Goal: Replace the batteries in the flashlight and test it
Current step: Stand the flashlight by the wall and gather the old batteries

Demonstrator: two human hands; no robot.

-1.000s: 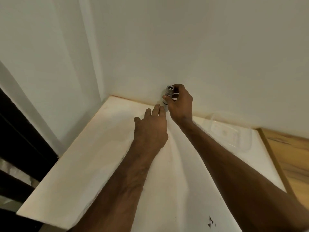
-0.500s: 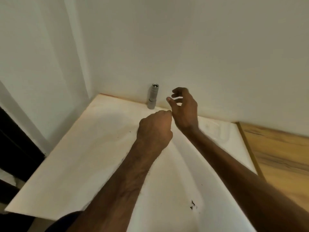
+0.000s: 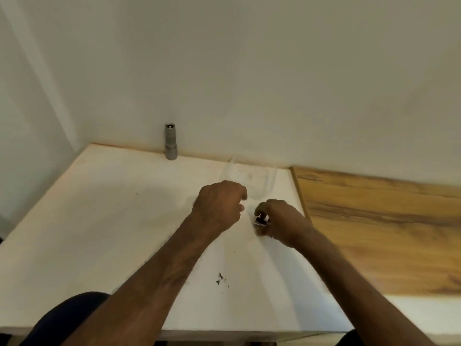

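Observation:
A grey metal flashlight (image 3: 171,142) stands upright on the white table (image 3: 99,221), against the back wall, with its open end up. Both hands are well in front of it and to its right, not touching it. My right hand (image 3: 282,221) pinches a small black-and-white piece (image 3: 261,219), which looks like a battery part, just above the table. My left hand (image 3: 219,204) hovers right beside it with its fingers curled into a fist; nothing shows inside it.
A clear plastic container (image 3: 259,177) sits by the wall just beyond my hands. A wooden surface (image 3: 374,226) adjoins the white table on the right. Small dark specks (image 3: 220,279) lie on the table between my forearms. Walls close the back and left.
My right hand let go of the flashlight, leaving it standing by the wall, then drew back and now pinches the small piece. My left hand curled into a fist and pulled back too.

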